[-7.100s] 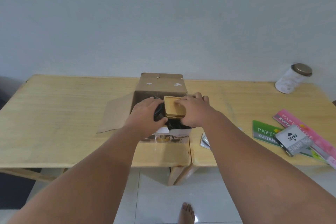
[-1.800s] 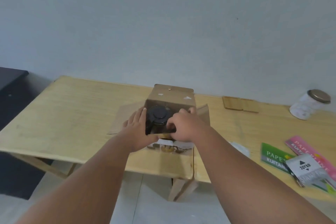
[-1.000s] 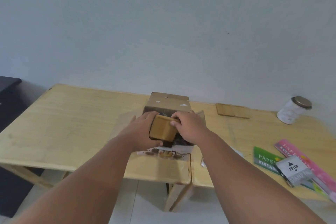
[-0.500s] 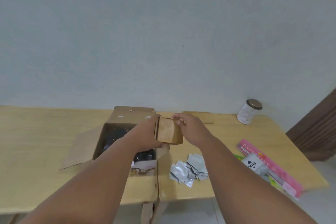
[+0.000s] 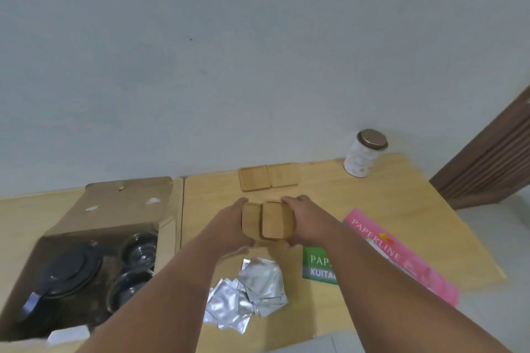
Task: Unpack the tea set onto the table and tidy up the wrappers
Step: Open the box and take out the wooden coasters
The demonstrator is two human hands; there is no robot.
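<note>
My left hand and my right hand each grip a square wooden coaster, the left coaster and the right coaster side by side and slightly overlapping above the table. Two more wooden coasters lie flat side by side near the wall. The open cardboard box at the left holds a dark teapot and dark glass cups. A pile of crumpled silver wrappers lies near the table's front edge, under my forearms.
A white jar with a bronze lid stands at the back right. A pink paper pack and a green paper pack lie to the right. A brown slatted door is at the far right.
I lifted the wooden coasters out of the box and carried them right over the table; they are now split, one in each hand. The view swung right and down.
</note>
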